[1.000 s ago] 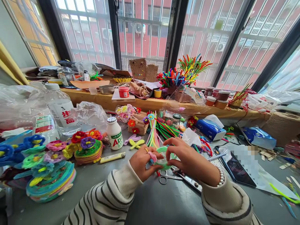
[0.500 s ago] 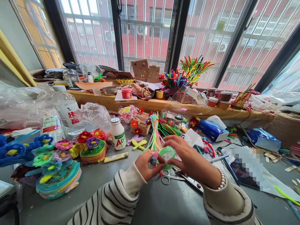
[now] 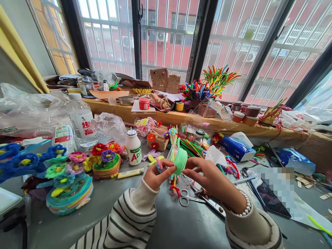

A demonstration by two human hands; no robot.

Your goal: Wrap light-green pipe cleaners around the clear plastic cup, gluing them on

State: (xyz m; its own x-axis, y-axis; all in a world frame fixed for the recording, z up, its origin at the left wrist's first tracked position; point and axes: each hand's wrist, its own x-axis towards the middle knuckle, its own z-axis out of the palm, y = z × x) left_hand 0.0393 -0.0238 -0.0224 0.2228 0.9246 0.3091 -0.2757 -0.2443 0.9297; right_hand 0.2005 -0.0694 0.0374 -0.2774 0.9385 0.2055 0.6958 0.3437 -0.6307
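A pale green pipe cleaner coil (image 3: 181, 162) is held up over the grey table, its wound side turned towards me. My left hand (image 3: 158, 173) pinches its left edge between thumb and fingers; a small pink and blue fuzzy piece (image 3: 159, 167) sits on one of its fingers. My right hand (image 3: 207, 174) has thumb and forefinger closed at the coil's right edge, the other fingers curled behind. Beyond the coil lies a bundle of pastel pipe cleaners (image 3: 171, 147), partly hidden. Small scissors (image 3: 190, 197) and larger scissors (image 3: 214, 204) lie below my right hand.
On the left stand coiled pipe cleaner bases with flowers (image 3: 70, 195), a white bottle (image 3: 133, 150) and a lighter (image 3: 131, 173). A tissue pack (image 3: 237, 147) and a phone (image 3: 272, 199) lie right. Behind, a wooden ledge (image 3: 121, 114) carries jars and pipe cleaners.
The coil has tilted from showing its round opening to showing its wound side, and risen slightly. My right fingers have come down from above it to its right edge. The view has shifted slightly.
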